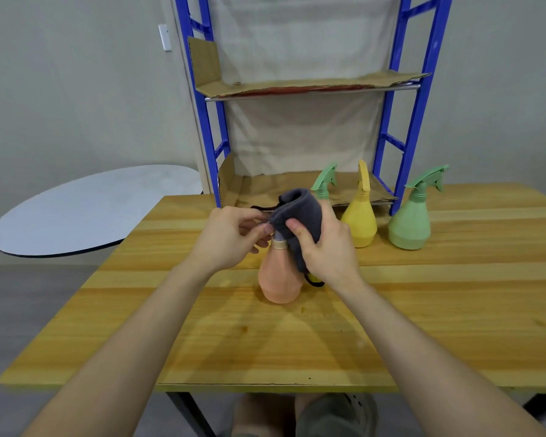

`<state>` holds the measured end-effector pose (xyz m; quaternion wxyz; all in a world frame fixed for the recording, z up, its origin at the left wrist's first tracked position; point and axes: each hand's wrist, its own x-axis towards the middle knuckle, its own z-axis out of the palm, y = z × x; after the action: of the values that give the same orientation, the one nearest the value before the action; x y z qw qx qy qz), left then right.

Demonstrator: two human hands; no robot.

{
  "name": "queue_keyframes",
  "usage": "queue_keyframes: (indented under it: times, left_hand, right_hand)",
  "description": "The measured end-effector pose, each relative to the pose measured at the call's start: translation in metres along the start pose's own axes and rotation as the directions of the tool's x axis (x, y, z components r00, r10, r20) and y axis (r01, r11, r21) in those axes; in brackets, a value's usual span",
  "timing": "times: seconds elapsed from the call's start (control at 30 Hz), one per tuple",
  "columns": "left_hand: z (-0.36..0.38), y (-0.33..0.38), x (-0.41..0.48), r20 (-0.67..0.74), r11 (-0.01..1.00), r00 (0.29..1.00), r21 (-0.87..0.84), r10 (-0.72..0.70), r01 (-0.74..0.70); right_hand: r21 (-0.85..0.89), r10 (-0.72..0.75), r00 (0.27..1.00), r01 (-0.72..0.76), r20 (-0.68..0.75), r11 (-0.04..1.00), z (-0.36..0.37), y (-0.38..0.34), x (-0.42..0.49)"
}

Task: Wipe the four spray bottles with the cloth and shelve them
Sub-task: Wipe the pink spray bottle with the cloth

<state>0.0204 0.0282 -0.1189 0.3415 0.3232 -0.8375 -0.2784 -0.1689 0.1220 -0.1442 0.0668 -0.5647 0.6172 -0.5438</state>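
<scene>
Pinching an edge of the dark grey cloth (300, 212) between thumb and forefinger of the left grip (234, 236); curling the right grip (323, 247) round the same cloth, bunched over the head of the peach bottle (278, 279). Standing upright near the middle of the pale wooden worktop (265, 342), long axis vertical, nozzle direction hidden under the cloth. Beyond, close to the far edge: first green bottle (323, 181) just behind the cloth, nozzle to the right; yellow bottle (361, 219) beside it, head seen end-on; second green bottle (412, 222) furthest right, nozzle to the right, all upright and apart. Broad run of wood from the peach bottle to the near edge. Behind the far edge, blue shelf rack (413, 115) with cardboard-lined lower shelf (265, 184) and upper shelf (297, 85). Left, round grey table (76, 209) against a beige wall (60, 89).
</scene>
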Motion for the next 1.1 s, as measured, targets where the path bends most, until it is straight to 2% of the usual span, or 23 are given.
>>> queue_keyframes:
  times: [0.13, 0.17, 0.27, 0.33, 0.4, 0.47, 0.53, 0.6, 0.73, 0.8, 0.87, 0.97, 1.1]
  left_hand:
    - [0.004, 0.006, -0.005, -0.053, 1.000, 0.998, -0.001, -0.031, 0.031]
    - [0.004, 0.006, -0.007, -0.073, 0.999, 0.996, -0.003, -0.041, 0.041]
    - [0.001, 0.003, -0.015, -0.121, 0.996, 0.989, -0.006, -0.087, 0.086]
    - [-0.003, -0.003, -0.018, -0.168, 0.993, 0.979, -0.006, -0.119, 0.120]
    - [-0.010, -0.011, -0.018, -0.236, 0.987, 0.958, -0.019, -0.162, 0.162]
    - [-0.021, -0.018, -0.016, -0.313, 0.982, 0.931, -0.015, -0.186, 0.191]
    - [-0.033, -0.025, -0.014, -0.387, 0.976, 0.905, 0.049, -0.177, 0.212]
    - [-0.044, -0.031, -0.014, -0.452, 0.962, 0.883, 0.161, -0.128, 0.222]
    - [-0.062, -0.035, -0.017, -0.565, 0.906, 0.823, 0.311, -0.066, 0.286]
    - [-0.069, -0.036, -0.016, -0.612, 0.888, 0.789, 0.329, -0.060, 0.322]
    - [-0.072, -0.037, -0.010, -0.630, 0.885, 0.774, 0.320, -0.068, 0.339]
    - [-0.060, -0.038, 0.008, -0.613, 0.882, 0.787, 0.329, -0.072, 0.337]
    - [-0.017, -0.036, 0.042, -0.534, 0.887, 0.842, 0.348, -0.079, 0.304]
  right_hand:
    - [0.125, 0.094, 0.995, -0.098, 0.036, 0.987, -0.006, 0.017, -0.010]
    - [0.096, 0.140, 0.988, -0.145, 0.058, 0.985, -0.005, 0.025, -0.017]
    - [-0.154, 0.316, 0.944, -0.299, 0.099, 0.942, -0.005, 0.044, -0.037]
    - [-0.118, 0.379, 0.925, -0.376, 0.006, 0.919, -0.015, 0.043, -0.038]
    - [-0.106, 0.320, 0.942, -0.330, -0.101, 0.938, -0.026, 0.033, -0.036]
    - [-0.380, 0.196, 0.977, -0.215, -0.088, 0.900, -0.023, 0.036, -0.039]
    - [-0.691, 0.232, 0.964, -0.081, 0.128, 0.718, -0.004, 0.049, -0.055]
    - [-0.772, 0.314, 0.905, 0.025, 0.287, 0.635, 0.019, 0.066, -0.062]
    - [-0.691, 0.310, 0.857, 0.072, 0.412, 0.719, 0.072, 0.060, -0.024]
    - [-0.635, 0.267, 0.812, 0.157, 0.519, 0.756, 0.101, 0.046, -0.011]
    - [-0.531, 0.163, 0.751, 0.279, 0.640, 0.800, 0.119, 0.030, -0.020]
    - [-0.393, 0.046, 0.675, 0.371, 0.736, 0.841, 0.109, 0.018, -0.049]
    - [-0.323, -0.001, 0.689, 0.341, 0.725, 0.883, 0.062, 0.025, -0.072]
